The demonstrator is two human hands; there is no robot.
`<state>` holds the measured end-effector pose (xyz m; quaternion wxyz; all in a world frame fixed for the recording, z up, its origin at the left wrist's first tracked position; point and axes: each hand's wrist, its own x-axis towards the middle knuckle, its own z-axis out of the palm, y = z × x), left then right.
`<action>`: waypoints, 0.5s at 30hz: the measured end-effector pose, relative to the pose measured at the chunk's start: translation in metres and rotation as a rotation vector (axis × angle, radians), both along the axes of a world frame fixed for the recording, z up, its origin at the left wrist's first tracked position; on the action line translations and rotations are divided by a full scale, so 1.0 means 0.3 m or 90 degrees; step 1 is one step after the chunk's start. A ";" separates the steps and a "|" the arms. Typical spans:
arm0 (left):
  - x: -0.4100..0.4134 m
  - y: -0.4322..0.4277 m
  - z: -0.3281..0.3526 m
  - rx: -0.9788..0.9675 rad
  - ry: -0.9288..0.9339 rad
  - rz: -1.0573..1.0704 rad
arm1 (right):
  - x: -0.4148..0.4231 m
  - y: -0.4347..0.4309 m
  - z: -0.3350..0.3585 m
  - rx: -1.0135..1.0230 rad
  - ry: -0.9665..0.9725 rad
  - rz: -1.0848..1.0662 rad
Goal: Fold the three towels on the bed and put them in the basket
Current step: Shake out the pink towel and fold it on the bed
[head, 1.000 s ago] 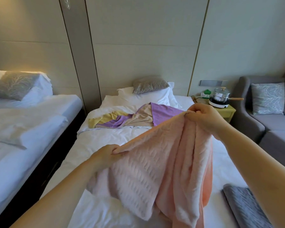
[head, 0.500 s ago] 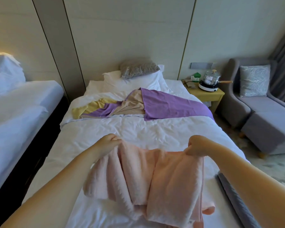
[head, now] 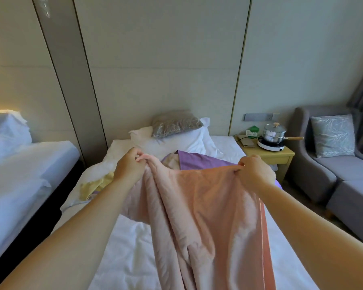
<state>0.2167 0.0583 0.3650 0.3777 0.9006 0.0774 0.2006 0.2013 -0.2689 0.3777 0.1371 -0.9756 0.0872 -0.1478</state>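
Compared with half a second earlier, the pink towel (head: 201,216) has been raised above the bed (head: 130,252). Its top edge is pinched by the left hand (head: 130,167) and right hand (head: 254,172); creased folds hang down.

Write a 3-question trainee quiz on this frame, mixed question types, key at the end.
1. True or false: both hands grip the pink towel's top edge.
2. Multiple choice: what stands on the yellow nightstand? A) a lamp B) a lidded steel pot on a white hotplate C) a basket
3. Short answer: what lies on the bed beyond the towel, toward the pillows?

Key
1. True. The left hand and right hand each pinch the pink towel, which hangs between them above the bed.
2. B, the pot.
3. A purple, beige and yellow cloth, with the pillows behind it.
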 end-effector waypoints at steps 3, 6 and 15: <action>0.110 -0.016 0.102 -0.047 -0.087 0.009 | 0.116 -0.001 0.088 0.130 -0.098 0.018; 0.181 -0.028 0.220 -0.119 -0.185 -0.025 | 0.174 0.003 0.170 0.281 -0.192 0.090; -0.036 0.029 0.484 -0.181 -0.402 -0.068 | -0.003 0.026 0.286 0.495 -0.347 0.201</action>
